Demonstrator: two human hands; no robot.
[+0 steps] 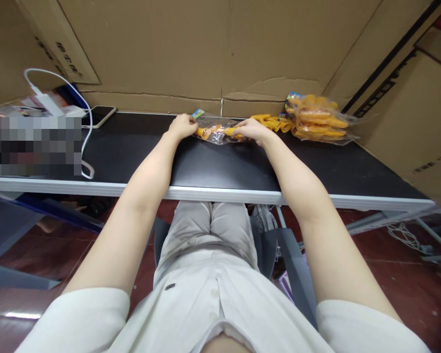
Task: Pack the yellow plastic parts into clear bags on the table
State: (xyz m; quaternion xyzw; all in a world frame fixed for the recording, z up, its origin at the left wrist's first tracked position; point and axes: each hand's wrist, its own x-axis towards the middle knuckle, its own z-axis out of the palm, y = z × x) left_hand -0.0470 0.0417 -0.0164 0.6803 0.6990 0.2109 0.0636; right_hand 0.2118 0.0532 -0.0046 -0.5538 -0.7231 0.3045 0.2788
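Observation:
A clear plastic bag (218, 136) with a blue-green printed header lies on the black tabletop between my hands. Yellow plastic pieces (205, 133) show through its film. My left hand (183, 126) is closed on the bag's left end, by the header. At the right end, my right hand (253, 130) has its fingers closed around a yellow plastic piece (230, 131); whether they also pinch the film I cannot tell. Loose yellow plastic pieces (275, 122) lie just beyond my right hand. Beside them is a pile of filled bags of yellow pieces (318, 117).
Cardboard walls (220, 49) stand behind and beside the table (220, 171). At the left are a phone (102, 116), a white cable (89, 108) with a white plug, and a blurred-out patch. The table's pale metal edge runs in front of my lap.

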